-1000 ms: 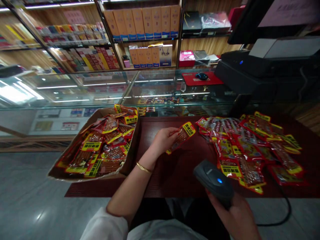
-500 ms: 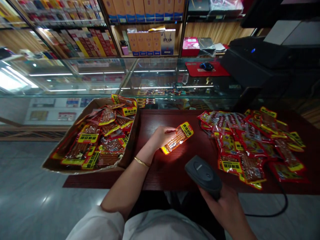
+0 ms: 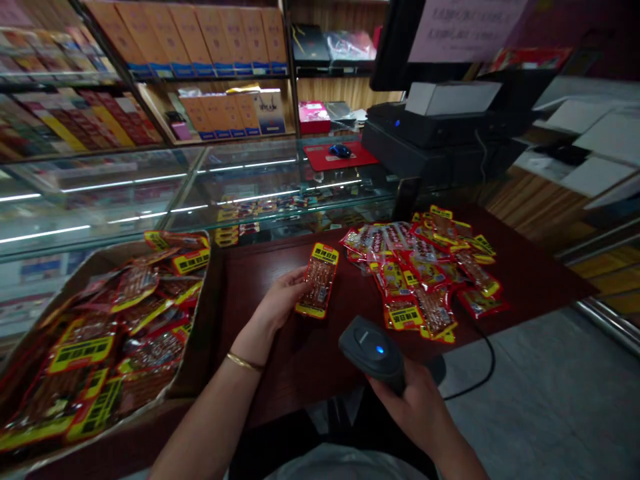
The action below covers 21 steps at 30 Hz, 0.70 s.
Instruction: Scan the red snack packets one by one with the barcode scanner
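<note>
A snack packet (image 3: 320, 280) with yellow ends and a clear middle showing brown strips is held by its left edge in my left hand (image 3: 285, 297), over the dark red table (image 3: 280, 373). My right hand (image 3: 413, 400) is closed around the handle of a black barcode scanner (image 3: 371, 350); a blue light shows on its top and its head points toward the packet. A cardboard box (image 3: 197, 333) full of similar packets stands to the left of my left hand. Right of the held packet lies a loose pile of packets (image 3: 420, 280).
Behind the table runs a glass display counter (image 3: 190, 190), with a computer mouse (image 3: 341, 151) on a red mat (image 3: 315, 157). A black machine (image 3: 430, 143) sits at the back right. The scanner's cable (image 3: 487, 370) hangs past the table's front edge.
The view has swung to the right. My left hand has turned the packet more upright, and the bright scanner light on it is gone. A blue light now shows on the scanner.
</note>
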Available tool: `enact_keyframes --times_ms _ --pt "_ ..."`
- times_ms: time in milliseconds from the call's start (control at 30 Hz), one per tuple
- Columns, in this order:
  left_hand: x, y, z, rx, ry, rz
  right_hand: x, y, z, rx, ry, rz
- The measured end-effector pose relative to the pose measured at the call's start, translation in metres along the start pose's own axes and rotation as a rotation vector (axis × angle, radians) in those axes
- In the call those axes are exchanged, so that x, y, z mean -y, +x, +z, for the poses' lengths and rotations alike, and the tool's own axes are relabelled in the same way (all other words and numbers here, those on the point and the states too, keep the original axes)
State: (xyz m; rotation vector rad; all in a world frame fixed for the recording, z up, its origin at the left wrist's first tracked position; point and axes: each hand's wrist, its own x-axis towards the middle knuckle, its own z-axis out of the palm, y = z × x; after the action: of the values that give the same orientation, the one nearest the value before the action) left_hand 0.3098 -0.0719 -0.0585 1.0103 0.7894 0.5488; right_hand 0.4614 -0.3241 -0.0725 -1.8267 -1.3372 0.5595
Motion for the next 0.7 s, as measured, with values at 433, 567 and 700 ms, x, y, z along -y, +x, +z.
enact_keyframes --times_ms 433,567,700 --pt "-0.039 0.13 0.21 0.227 0.136 0.025 -0.018 -0.017 -0.024 -0.109 0.035 0.081" --pt "-0.036 0.1 0.179 0.093 0.401 0.238 -0.017 -0.013 -0.025 -0.106 0.022 0.029" --pt "-0.032 0.002 0.093 -0.002 0.618 0.478 -0.023 -0.016 -0.014 -0.095 0.0 0.054"
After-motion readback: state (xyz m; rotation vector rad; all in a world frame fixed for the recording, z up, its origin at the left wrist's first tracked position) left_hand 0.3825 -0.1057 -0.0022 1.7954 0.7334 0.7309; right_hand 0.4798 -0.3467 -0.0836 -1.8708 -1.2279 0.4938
